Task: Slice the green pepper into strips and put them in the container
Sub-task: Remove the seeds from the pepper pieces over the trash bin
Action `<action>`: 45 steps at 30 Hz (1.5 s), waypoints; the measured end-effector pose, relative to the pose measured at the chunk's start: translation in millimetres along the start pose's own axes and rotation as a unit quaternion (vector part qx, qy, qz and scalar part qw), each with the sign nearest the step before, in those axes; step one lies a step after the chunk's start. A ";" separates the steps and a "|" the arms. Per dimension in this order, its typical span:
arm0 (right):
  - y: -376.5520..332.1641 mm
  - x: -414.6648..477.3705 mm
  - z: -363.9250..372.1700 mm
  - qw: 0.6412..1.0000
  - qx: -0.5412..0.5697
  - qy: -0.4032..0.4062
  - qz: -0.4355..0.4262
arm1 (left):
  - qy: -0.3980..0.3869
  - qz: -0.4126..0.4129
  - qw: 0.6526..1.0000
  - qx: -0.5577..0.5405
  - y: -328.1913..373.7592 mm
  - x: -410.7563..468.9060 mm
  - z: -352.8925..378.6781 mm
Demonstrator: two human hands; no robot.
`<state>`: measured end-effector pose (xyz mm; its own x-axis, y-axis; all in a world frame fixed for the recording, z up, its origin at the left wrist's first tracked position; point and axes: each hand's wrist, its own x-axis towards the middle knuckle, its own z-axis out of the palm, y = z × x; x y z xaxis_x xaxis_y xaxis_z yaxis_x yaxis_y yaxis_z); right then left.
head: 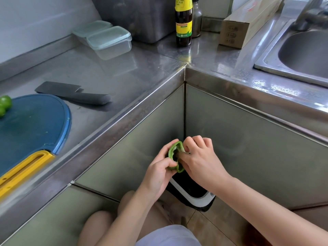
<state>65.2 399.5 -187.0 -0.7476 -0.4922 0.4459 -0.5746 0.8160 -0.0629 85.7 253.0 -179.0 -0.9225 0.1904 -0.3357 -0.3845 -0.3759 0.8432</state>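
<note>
i record the green pepper half held low in front of the cabinet corner, above the open waste bin, with its hollow side turned to the right. my left hand grips its outer wall with curled fingers, while my right hand has its fingers hooked over the rim and dug into the cavity. on the counter to the left, a second pepper piece sits at the far edge of the blue cutting board, the knife lies just beside that board, and two lidded containers stand further back.
</note>
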 end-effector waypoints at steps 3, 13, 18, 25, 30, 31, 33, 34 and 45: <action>-5.8 -1.4 -2.1 0.999 0.002 0.007 0.032 | -0.007 0.018 1.000 0.002 -0.2 -2.4 1.6; -23.9 6.3 -11.1 0.982 0.106 -0.015 0.158 | -0.022 0.061 0.998 0.026 4.7 -9.1 5.8; -25.0 7.9 -18.0 0.973 0.171 -0.042 0.148 | -0.022 0.068 0.997 0.030 10.2 -10.2 2.6; -30.3 13.3 -40.6 0.943 0.228 -0.194 0.143 | -0.029 0.084 0.996 0.033 12.3 -12.1 6.2; -24.9 17.0 -47.3 0.903 0.329 -0.221 0.165 | -0.038 0.098 0.994 0.018 16.9 -15.7 6.6; -24.4 17.7 -49.2 0.897 0.344 -0.223 0.164 | -0.041 0.101 0.994 0.009 18.4 -15.9 6.0; -24.2 18.3 -52.5 0.891 0.366 -0.217 0.161 | -0.053 0.105 0.993 -0.014 22.3 -16.0 4.8; -25.1 17.9 -53.7 0.890 0.374 -0.210 0.156 | -0.060 0.105 0.992 -0.027 24.5 -16.1 4.4; -23.2 24.4 -67.3 0.903 0.365 -0.159 0.161 | -0.098 0.112 0.988 -0.051 35.1 -10.8 22.4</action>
<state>82.7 388.9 -114.6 -0.9063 -0.4218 0.0270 -0.2894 0.5729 -0.7668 82.9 258.1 -136.3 -0.9644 0.2599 -0.0491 -0.1816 -0.5159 0.8372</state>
